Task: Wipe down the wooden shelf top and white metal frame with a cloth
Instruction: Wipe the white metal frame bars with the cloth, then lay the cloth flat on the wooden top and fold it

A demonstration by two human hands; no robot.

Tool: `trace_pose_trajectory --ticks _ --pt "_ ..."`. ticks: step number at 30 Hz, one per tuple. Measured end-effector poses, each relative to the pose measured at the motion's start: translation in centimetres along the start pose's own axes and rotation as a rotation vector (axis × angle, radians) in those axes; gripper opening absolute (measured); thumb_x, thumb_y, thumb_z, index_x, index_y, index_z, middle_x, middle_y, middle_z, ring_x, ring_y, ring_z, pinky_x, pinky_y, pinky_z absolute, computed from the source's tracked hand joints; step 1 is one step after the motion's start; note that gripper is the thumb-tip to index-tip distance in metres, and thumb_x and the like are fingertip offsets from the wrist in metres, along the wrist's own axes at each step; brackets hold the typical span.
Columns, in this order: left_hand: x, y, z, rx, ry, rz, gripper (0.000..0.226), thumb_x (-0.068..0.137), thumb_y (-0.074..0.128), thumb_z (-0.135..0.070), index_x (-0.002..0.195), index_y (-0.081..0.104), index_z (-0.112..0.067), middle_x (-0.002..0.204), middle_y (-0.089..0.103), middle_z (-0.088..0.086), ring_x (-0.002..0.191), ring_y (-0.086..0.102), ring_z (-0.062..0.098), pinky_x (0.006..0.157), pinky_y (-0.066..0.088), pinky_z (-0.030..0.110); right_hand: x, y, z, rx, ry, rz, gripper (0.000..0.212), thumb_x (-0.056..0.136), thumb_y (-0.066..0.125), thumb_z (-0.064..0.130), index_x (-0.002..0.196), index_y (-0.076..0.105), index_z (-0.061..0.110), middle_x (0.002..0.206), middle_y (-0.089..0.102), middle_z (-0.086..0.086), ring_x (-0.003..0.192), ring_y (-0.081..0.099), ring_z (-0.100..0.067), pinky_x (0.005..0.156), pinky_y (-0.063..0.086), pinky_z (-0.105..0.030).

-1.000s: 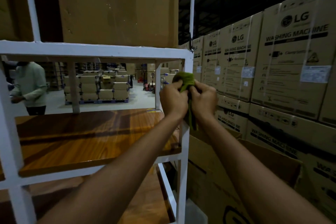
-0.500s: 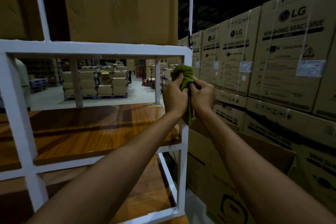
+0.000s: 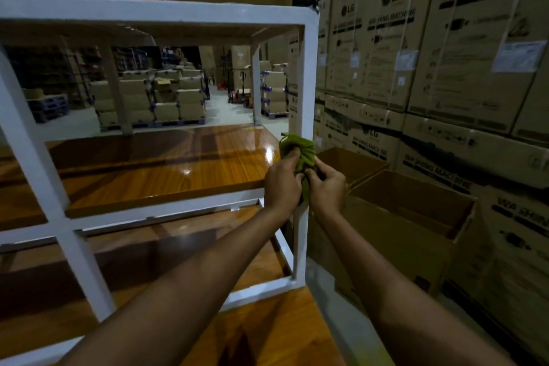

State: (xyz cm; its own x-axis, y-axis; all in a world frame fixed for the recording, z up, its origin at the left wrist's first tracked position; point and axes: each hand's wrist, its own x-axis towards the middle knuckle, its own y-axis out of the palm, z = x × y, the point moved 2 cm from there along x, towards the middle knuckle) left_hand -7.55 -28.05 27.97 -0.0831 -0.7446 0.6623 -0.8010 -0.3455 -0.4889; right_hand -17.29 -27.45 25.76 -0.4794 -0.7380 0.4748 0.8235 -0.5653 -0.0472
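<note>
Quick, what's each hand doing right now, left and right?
Left hand: closed, gripping the cloth at the post.
Right hand: closed, gripping the same cloth.

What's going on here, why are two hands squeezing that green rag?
A person is cleaning a shelf unit. The left hand and the right hand both grip a green cloth bunched against the white frame's corner post, beside the shiny wooden shelf. Stacked washing machine boxes stand on the right.
</note>
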Motion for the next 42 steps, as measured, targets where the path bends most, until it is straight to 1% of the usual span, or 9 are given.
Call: trace_pose_trajectory --ticks 6,12,19,23,28,31,34,38,42 --pt "-1.3 -2.2 0.0 0.071 0.109 0.084 0.036 0.091 0.057 0.001 0.122 0.069 -0.012 0.113 0.070 0.014 0.100 0.063 0.025 0.083 0.035 0.012 -0.9 -1.3 -0.1 -0.179 0.122 0.066 0.020 0.091 0.067 0.007 0.105 0.076 0.016 0.099 0.074 0.001 0.087 0.066 -0.011 0.087 0.058 -0.036" --pt "-5.7 -3.6 1.4 0.088 0.118 0.253 0.026 0.088 0.061 -0.005 0.109 0.075 -0.012 0.107 0.073 0.011 0.101 0.065 0.028 0.089 0.051 0.036 -6.3 -3.2 -0.3 -0.352 0.112 0.180 0.020 0.095 0.063 0.012 0.112 0.072 0.016 0.103 0.069 0.000 0.084 0.057 -0.006 0.065 0.043 -0.012" --pt "-15.0 -8.3 6.8 0.097 0.082 0.715 0.020 0.083 0.073 -0.013 0.103 0.076 -0.011 0.101 0.074 0.008 0.092 0.066 0.023 0.076 0.049 0.029 -18.2 -4.5 -3.0 -0.522 0.158 0.442 0.021 0.087 0.075 0.027 0.104 0.075 0.015 0.099 0.073 -0.002 0.093 0.067 -0.019 0.080 0.053 -0.034" --pt "-23.3 -10.5 12.0 0.434 0.060 0.947 0.048 0.081 0.076 -0.030 0.126 0.063 -0.022 0.126 0.059 0.008 0.118 0.052 0.032 0.091 0.048 0.044 -27.7 -4.8 -6.0 -0.665 0.200 0.744 0.041 0.089 0.072 0.037 0.121 0.069 0.012 0.113 0.072 -0.007 0.102 0.068 -0.023 0.081 0.049 -0.031" --pt "-34.6 -11.6 14.2 0.264 0.090 0.908 0.038 0.089 0.070 -0.028 0.122 0.061 -0.013 0.128 0.054 0.009 0.121 0.049 0.030 0.095 0.045 0.040 -36.6 -5.9 -9.0 -0.836 0.187 0.745 0.022 0.083 0.074 0.027 0.101 0.077 0.014 0.100 0.071 -0.013 0.088 0.068 -0.035 0.068 0.053 -0.041" --pt "-38.3 -11.2 15.0 0.282 0.109 1.000 0.044 0.091 0.066 -0.040 0.124 0.060 -0.010 0.130 0.055 0.012 0.121 0.051 0.030 0.092 0.046 0.039 -39.0 -5.7 -9.6 -0.844 0.165 0.772 0.017 0.080 0.073 0.021 0.096 0.077 0.019 0.112 0.069 -0.010 0.088 0.067 -0.035 0.063 0.048 -0.036" --pt "-39.7 -11.3 15.7 0.362 0.172 0.947 0.044 0.090 0.065 -0.045 0.113 0.062 -0.007 0.121 0.055 0.015 0.115 0.050 0.033 0.087 0.047 0.043 -40.0 -5.7 -9.6 -0.891 0.113 0.765 0.022 0.083 0.066 0.018 0.103 0.075 0.015 0.110 0.065 -0.009 0.097 0.062 -0.034 0.068 0.044 -0.033" --pt "-39.8 -12.0 16.0 0.429 0.248 0.941 0.016 0.092 0.056 -0.011 0.105 0.061 -0.005 0.107 0.055 0.017 0.104 0.055 0.037 0.072 0.047 0.044 -40.9 -5.4 -9.6 -1.031 0.005 0.780 0.032 0.088 0.066 0.012 0.120 0.069 0.012 0.114 0.059 -0.020 0.106 0.054 -0.044 0.076 0.049 -0.048" --pt "-38.0 -13.0 16.5 0.456 0.215 0.952 0.022 0.088 0.057 -0.004 0.108 0.063 -0.008 0.109 0.057 0.013 0.104 0.055 0.032 0.081 0.050 0.042 -41.0 -3.6 -8.0 -1.003 -0.054 0.759 0.044 0.089 0.070 0.027 0.129 0.062 0.011 0.122 0.057 -0.019 0.110 0.053 -0.042 0.084 0.048 -0.047"
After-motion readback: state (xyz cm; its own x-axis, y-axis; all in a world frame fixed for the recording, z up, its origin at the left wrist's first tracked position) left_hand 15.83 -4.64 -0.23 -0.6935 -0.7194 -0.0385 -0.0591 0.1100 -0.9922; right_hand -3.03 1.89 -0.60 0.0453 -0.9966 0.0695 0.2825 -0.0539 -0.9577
